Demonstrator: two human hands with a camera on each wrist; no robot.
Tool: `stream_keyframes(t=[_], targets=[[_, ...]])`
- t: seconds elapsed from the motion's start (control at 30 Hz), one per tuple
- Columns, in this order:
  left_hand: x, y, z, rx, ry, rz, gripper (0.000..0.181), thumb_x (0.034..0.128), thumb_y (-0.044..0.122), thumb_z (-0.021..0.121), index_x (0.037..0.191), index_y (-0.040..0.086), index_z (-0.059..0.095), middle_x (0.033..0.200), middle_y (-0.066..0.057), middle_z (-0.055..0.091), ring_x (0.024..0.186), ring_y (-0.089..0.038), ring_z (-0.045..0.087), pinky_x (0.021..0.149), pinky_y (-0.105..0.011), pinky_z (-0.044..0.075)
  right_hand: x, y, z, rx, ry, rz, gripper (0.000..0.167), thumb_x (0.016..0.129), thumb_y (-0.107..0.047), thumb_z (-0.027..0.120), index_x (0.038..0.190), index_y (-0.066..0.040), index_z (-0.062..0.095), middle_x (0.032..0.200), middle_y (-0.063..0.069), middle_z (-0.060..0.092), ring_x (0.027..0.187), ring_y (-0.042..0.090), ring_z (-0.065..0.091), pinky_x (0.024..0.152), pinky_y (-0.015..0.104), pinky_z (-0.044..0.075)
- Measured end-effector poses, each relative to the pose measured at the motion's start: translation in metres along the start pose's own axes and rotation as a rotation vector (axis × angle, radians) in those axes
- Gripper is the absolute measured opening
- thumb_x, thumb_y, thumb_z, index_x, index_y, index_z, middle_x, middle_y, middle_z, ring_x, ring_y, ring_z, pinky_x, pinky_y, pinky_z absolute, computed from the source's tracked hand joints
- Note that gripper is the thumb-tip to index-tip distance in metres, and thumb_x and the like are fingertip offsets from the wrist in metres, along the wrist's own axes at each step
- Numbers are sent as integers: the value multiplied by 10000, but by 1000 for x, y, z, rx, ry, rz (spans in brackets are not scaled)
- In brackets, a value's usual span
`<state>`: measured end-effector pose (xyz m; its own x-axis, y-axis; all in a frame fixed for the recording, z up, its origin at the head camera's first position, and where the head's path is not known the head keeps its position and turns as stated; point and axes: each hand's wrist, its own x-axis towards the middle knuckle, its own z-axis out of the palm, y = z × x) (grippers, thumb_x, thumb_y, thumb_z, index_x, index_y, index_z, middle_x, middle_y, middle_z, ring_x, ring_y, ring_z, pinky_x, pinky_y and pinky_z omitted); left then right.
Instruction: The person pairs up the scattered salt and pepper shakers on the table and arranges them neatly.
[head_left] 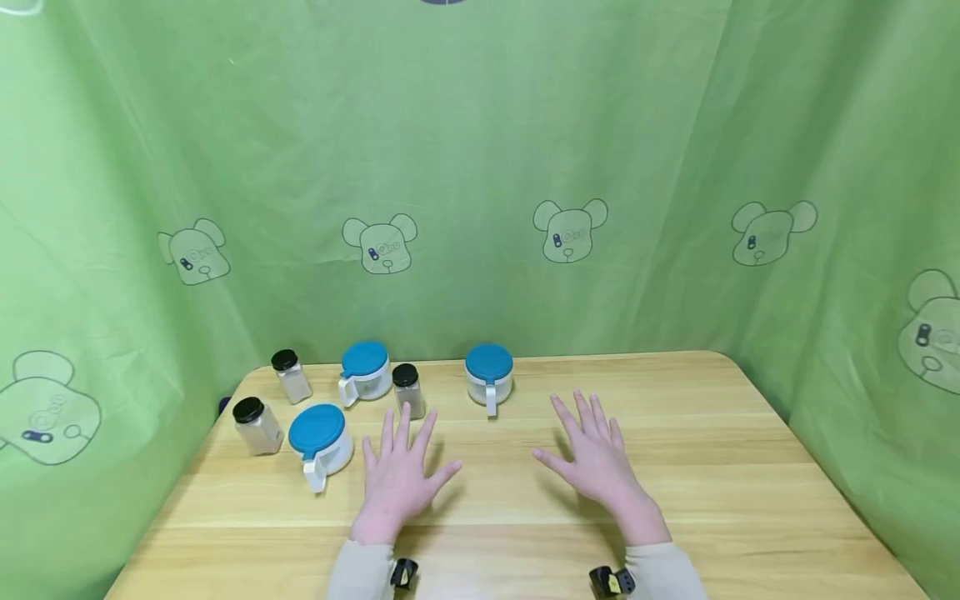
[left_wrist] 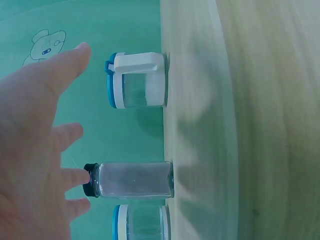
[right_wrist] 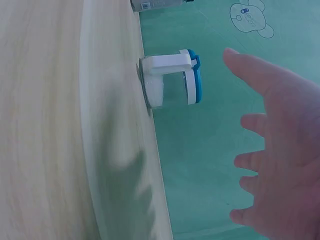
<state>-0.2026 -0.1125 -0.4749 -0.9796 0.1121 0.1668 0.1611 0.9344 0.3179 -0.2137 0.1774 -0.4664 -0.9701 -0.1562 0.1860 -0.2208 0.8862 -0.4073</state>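
Observation:
My left hand (head_left: 400, 482) hovers palm down over the table with its fingers spread, holding nothing. Just beyond its fingertips stands a black-capped seasoning jar (head_left: 408, 392). To its left is a blue-lidded seasoning pot (head_left: 322, 442) with a white handle. My right hand (head_left: 598, 458), likewise spread and holding nothing, is nearest to another blue-lidded pot (head_left: 490, 379) at the table's back edge. That pot also shows in the right wrist view, with white contents (right_wrist: 155, 90) low inside. A third blue-lidded pot (head_left: 367, 375) stands behind the middle jar, to its left.
Two more black-capped jars, a back one (head_left: 292, 379) and a front one (head_left: 258, 429), stand at the table's left end. The wooden table (head_left: 750, 500) meets a green curtain (head_left: 480, 167) with bear prints at its back and sides.

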Motion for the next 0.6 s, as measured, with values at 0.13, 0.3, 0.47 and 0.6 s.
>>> stream_keyframes(t=[0.13,0.3,0.47,0.6], targets=[[1,-3,-1,11,53,14,846,856,745,473,1549,335,216,1642,-104,147,1519,-368,64,1134,-727,86,1,-2,2,9,33,-4,900,860,-594,622,1558,-191,221,1619,223,106,1487,466,38,1142,711,59],[7,-8,-6,4,134,15,820,860,725,500,1531,300,294,1612,-100,258,1508,-353,151,1134,-716,140,6,-9,3,25,76,-8,904,861,-603,617,1553,-166,232,1613,222,143,1485,462,70,1149,695,100],[12,-13,-15,-19,245,43,763,858,631,603,1481,240,406,1540,-105,400,1461,-362,277,1132,-692,196,14,-16,8,23,117,-33,900,865,-572,633,1548,-137,239,1604,231,169,1475,472,103,1150,688,125],[16,-19,-22,-28,314,60,718,859,578,642,1450,214,455,1478,-108,478,1415,-360,358,1124,-677,236,20,-21,13,30,131,-44,904,857,-561,650,1545,-132,250,1597,236,190,1471,478,121,1144,695,134]])
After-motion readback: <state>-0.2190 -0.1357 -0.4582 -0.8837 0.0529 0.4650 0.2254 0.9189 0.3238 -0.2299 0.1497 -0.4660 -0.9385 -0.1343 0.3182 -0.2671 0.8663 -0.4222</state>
